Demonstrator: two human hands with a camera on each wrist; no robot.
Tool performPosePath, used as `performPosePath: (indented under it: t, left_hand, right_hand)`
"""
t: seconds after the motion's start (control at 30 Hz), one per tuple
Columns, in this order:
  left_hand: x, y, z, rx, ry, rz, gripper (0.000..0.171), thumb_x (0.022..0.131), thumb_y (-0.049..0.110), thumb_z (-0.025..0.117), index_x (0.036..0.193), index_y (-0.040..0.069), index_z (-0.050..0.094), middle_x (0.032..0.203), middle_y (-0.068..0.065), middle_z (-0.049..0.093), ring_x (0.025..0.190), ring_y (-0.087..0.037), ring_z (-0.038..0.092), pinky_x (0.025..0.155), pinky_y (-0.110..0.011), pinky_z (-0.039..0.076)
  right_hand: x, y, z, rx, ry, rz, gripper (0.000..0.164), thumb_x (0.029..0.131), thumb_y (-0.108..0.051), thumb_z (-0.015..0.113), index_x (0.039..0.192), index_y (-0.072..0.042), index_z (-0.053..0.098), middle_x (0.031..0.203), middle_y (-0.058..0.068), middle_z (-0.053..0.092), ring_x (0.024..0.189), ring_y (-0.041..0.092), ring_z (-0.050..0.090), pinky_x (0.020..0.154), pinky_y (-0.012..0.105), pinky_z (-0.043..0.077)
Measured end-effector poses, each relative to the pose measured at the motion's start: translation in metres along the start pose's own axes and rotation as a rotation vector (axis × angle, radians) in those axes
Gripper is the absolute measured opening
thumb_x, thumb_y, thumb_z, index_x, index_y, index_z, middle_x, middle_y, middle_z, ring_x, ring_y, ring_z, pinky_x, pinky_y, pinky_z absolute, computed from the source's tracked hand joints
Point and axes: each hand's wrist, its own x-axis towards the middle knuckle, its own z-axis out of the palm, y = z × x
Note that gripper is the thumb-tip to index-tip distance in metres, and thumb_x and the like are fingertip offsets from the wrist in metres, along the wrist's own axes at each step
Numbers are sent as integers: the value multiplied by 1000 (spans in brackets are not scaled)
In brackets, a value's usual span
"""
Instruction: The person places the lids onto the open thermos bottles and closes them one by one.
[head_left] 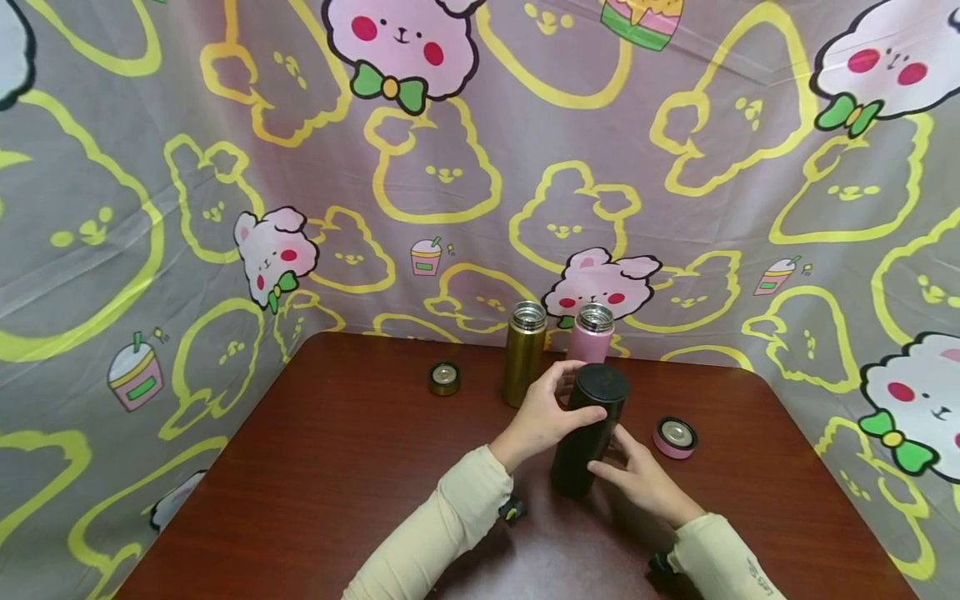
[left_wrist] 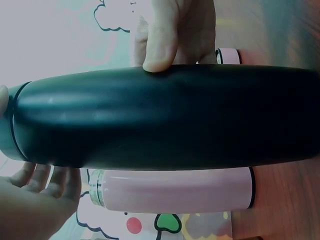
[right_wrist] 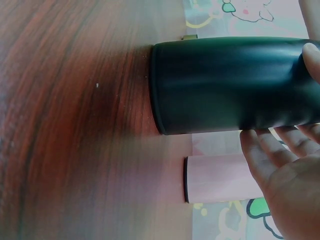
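Observation:
A black thermos bottle is between both hands near the middle of the table, its flat dark lid on top. My left hand grips it around the upper part, thumb on the near side. Lower down, my right hand holds the body from the right, thumb in front and fingers partly hidden behind. Whether the base touches the table I cannot tell. Just behind stands an uncapped pink thermos bottle, partly covered. An uncapped gold thermos bottle stands upright to its left.
A gold-rimmed lid lies at the back left of the brown table. To the right of the hands lies a pink lid, inner side up. Patterned cloth encloses the back and sides.

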Motion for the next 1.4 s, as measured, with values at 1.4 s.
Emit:
performPosePath:
  t: [1.4]
  left_hand:
    - [1,17,-19,-57,-250,54,78,87,47,54,144,-1,31,132,-22,49,100,-2,51,85,-26,45]
  right_hand:
    - [0,-12,0,-77,0,-57,62,87,-6,67,141,-6,36,128,18,54,112,7,54,88,24,46]
